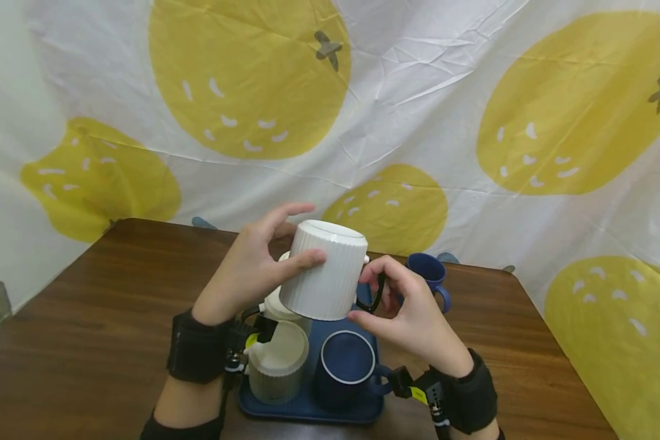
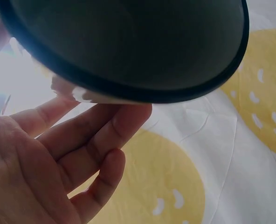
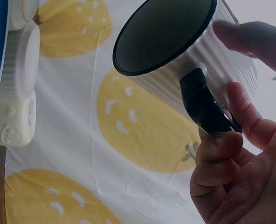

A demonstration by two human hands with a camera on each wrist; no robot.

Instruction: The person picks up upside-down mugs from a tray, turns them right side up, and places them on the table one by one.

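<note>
White ribbed mug [image 1: 326, 271], upside down, dark inside, held in the air above the blue tray [image 1: 308, 410] at the near edge of the desk [image 1: 88, 318]. Left hand [image 1: 247, 269]: thumb and fingers spread around the ribbed wall. Right hand [image 1: 412, 311]: fingers pinching the black handle [image 3: 207, 105]. Risk: the wall grip looks light, so a slip could drop the mug onto the cups below and chip them. Tray contents: 1 pale ribbed cup [image 1: 277, 363], 1 dark blue mug [image 1: 345, 366], both apparently empty, plus a white piece [image 1: 277, 305] partly hidden. 1 more blue cup [image 1: 430, 273] stands on the desk beyond the tray, interior not visible.
</note>
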